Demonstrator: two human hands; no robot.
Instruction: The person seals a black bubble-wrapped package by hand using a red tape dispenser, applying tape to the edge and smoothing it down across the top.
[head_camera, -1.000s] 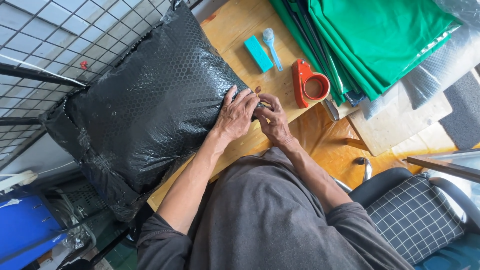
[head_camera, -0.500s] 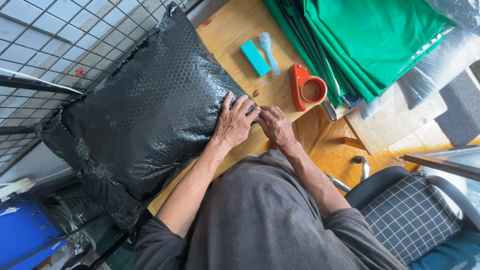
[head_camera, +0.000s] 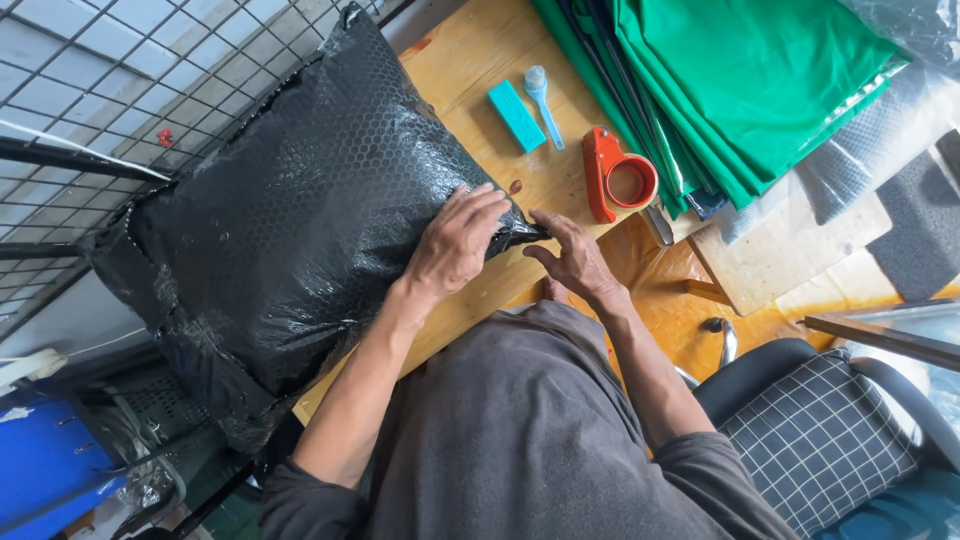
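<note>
Both hands' grip at black bubble-wrap parcel corner

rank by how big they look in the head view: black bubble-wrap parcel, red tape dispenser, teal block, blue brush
1. black bubble-wrap parcel, by far the largest
2. red tape dispenser
3 and 4. teal block and blue brush: too close to rank; the brush looks longer, the block wider.

A: We log one black bubble-wrap parcel, large and pillow-shaped, glossy, with a honeycomb texture.

B: Pose?

A: We see it lying flat across the corner of the wooden table, its far end overhanging the edge beside the wire grid. The near corner tapers to a gathered, pinched flap at mid-table.

B: State?

A: Stuffed full, wrinkled, closed.
</note>
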